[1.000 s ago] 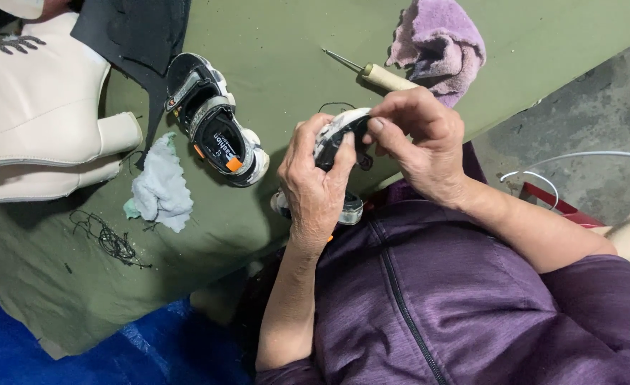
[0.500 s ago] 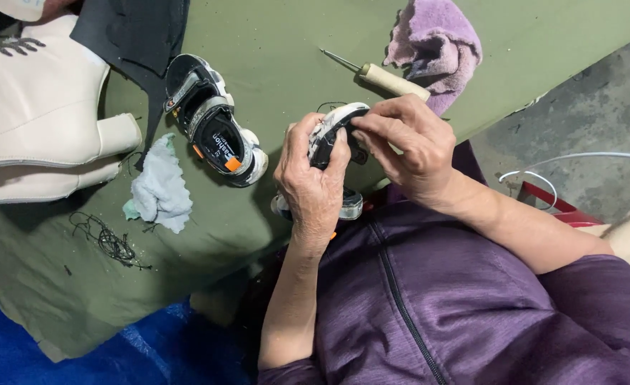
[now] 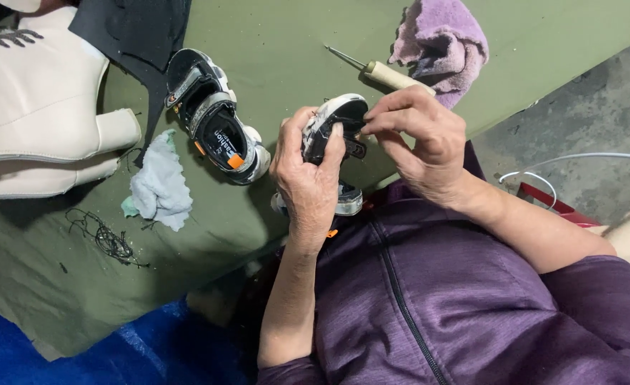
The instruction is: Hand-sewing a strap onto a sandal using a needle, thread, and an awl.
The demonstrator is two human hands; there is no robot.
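A: Gripping small sandal [image 3: 329, 132] — left hand [image 3: 308, 182] wraps it, right hand [image 3: 418, 139] pinches its strap, over the table's near edge.

B: Surface?

A: Green cloth table [image 3: 286, 50]; second sandal [image 3: 219, 121], awl [image 3: 386, 71], purple rag [image 3: 440, 39] beyond. Concrete floor [image 3: 586, 107] right.

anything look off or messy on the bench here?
A loose tangle of black thread lies on the green table cover. The crumpled pale cloth sits beside the black child's sandal, tipped on its side. No visible damage.
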